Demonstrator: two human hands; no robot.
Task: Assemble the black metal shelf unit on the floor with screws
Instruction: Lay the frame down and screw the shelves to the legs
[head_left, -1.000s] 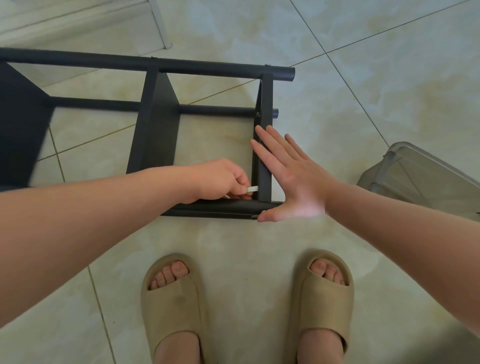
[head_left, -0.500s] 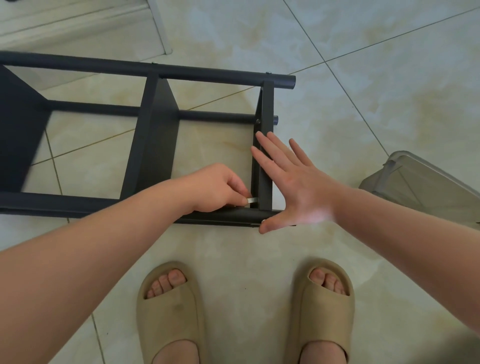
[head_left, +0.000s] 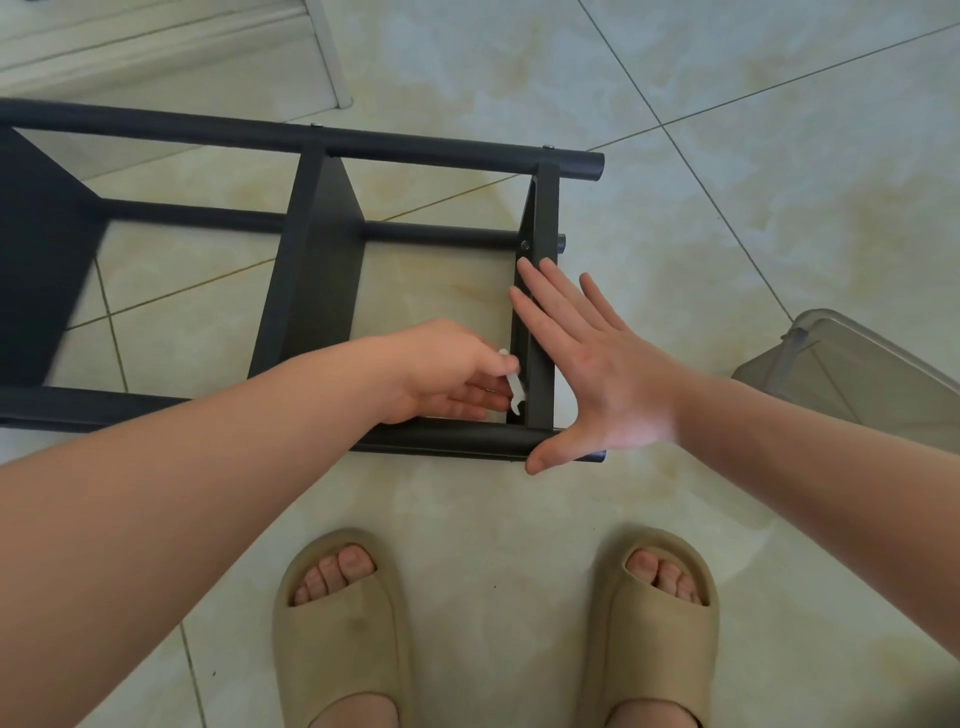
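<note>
Seat the wrench (head_left: 514, 387), pinched in the left hand (head_left: 447, 371), square at the near corner of the shelf (head_left: 317, 270) on the floor (head_left: 727, 156); brace the panel (head_left: 543, 208) with the right hand (head_left: 597, 374), fingers straight and flat; turn in short strokes.

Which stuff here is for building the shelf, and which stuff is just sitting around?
For the job:
black shelf frame
small white wrench, pinched by the left hand
right hand, flat against the end panel

Just sitting around:
clear plastic box, off to the right
tan slippers, being worn
</note>
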